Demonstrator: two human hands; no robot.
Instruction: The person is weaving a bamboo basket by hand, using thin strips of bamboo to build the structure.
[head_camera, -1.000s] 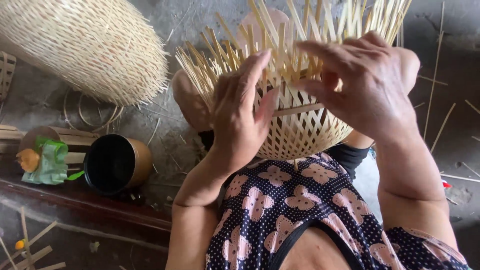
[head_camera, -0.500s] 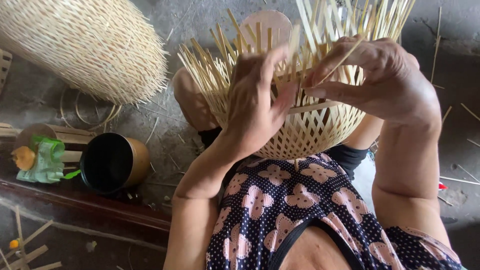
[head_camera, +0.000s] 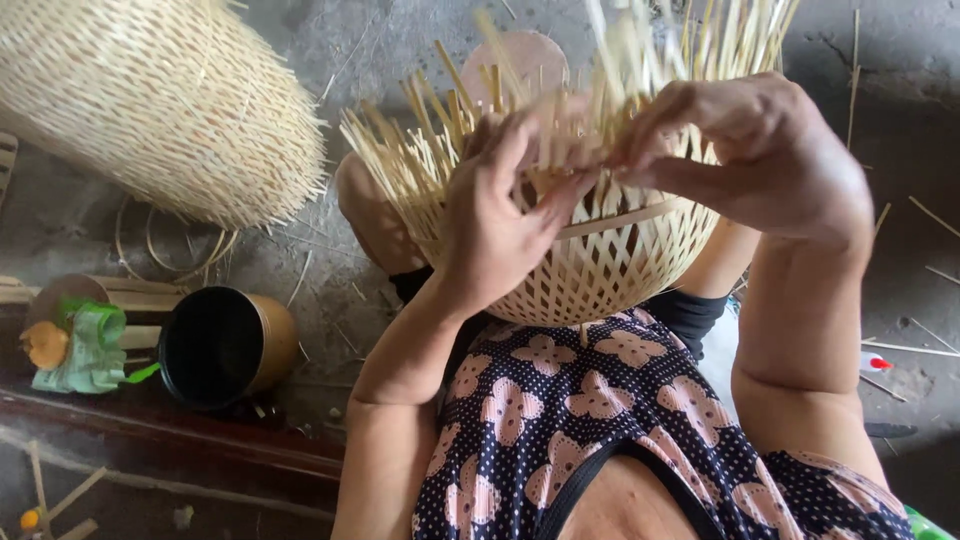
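Note:
A half-woven bamboo basket rests on my lap, its loose pale strips fanning upward from the rim. My left hand lies over the basket's near rim, fingers pressed on the strips. My right hand comes in from the right and pinches several upright strips at the rim, its fingertips almost touching my left hand's. A horizontal strip bands the basket below both hands.
A large finished woven basket lies on its side at the upper left. A dark round tin and a green cloth bundle sit at the left by a wooden beam. Bamboo slivers litter the concrete floor.
Both hands have moved closer together at the rim. The right hand has shifted left, gathering the upright strips, and the basket has turned a little on my lap.

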